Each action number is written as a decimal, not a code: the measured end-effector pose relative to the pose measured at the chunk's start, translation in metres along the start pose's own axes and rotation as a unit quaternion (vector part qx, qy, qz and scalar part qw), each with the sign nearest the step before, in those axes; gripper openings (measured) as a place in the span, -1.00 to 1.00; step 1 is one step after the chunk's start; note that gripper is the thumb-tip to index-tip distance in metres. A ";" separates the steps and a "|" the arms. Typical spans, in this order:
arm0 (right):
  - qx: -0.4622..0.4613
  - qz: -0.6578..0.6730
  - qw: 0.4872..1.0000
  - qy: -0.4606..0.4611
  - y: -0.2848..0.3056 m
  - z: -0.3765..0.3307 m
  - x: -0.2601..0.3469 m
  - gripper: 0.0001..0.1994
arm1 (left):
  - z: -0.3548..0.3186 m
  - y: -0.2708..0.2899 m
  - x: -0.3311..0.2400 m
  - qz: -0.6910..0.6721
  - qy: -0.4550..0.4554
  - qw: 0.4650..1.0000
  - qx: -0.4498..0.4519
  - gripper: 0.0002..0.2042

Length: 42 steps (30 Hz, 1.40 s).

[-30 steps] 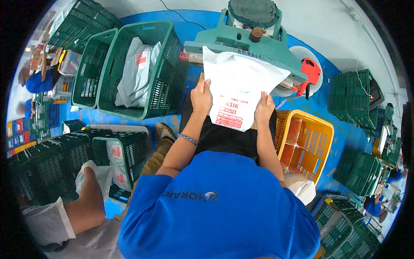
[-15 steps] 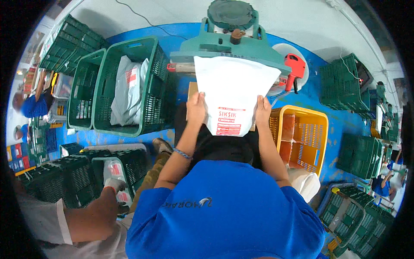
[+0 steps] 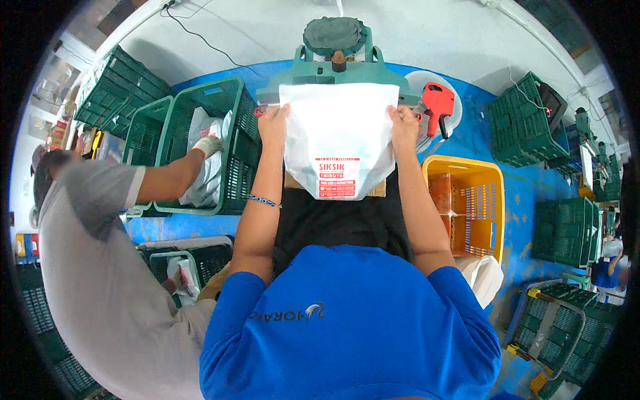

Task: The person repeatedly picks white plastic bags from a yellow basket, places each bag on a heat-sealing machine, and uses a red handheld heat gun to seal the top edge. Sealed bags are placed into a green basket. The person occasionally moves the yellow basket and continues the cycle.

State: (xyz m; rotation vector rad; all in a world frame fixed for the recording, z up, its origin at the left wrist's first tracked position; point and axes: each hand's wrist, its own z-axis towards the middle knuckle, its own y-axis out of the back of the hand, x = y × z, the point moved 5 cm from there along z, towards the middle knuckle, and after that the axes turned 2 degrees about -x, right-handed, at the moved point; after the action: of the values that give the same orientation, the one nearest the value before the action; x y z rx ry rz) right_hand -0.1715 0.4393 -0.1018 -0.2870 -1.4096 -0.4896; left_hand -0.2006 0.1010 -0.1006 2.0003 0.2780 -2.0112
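Observation:
A white plastic pouch with a red printed panel near its lower edge is stretched flat between my hands. My left hand pinches its upper left corner, and my right hand pinches the upper right one. The pouch's top edge lies at the jaw of a green bag-sealing machine; whether it is inside the jaw, I cannot tell. Its lower part hangs over a brown cardboard piece above my lap.
At left, a co-worker's gloved hand reaches onto filled pouches in a green crate. To the right are a red label gun on a round white surface and a yellow crate holding reddish-brown packets. More green crates stand farther right.
My hands moved up the pouch's sides to its top corners, bringing its top edge to the machine. The co-worker leaned forward and reached into the left green crate.

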 end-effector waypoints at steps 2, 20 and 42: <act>0.024 -0.029 0.997 -0.069 0.003 -0.003 -0.024 -0.80 | 0.000 0.003 0.027 -0.020 0.052 0.998 -0.014 -0.78; -0.043 -0.050 0.992 -0.106 0.007 0.015 -0.061 -0.69 | 0.011 -0.002 0.056 -0.080 0.093 0.992 0.012 -0.76; 0.045 0.066 0.961 -0.264 0.029 -0.065 0.036 -0.84 | -0.054 0.012 -0.012 -0.186 0.164 0.966 0.080 -0.91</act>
State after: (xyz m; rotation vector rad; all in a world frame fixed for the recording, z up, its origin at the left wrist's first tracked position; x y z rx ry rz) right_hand -0.0978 0.4285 -0.0732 -0.4575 -1.9119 -0.2416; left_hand -0.1460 0.1082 -0.0889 2.5453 0.6215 -1.9449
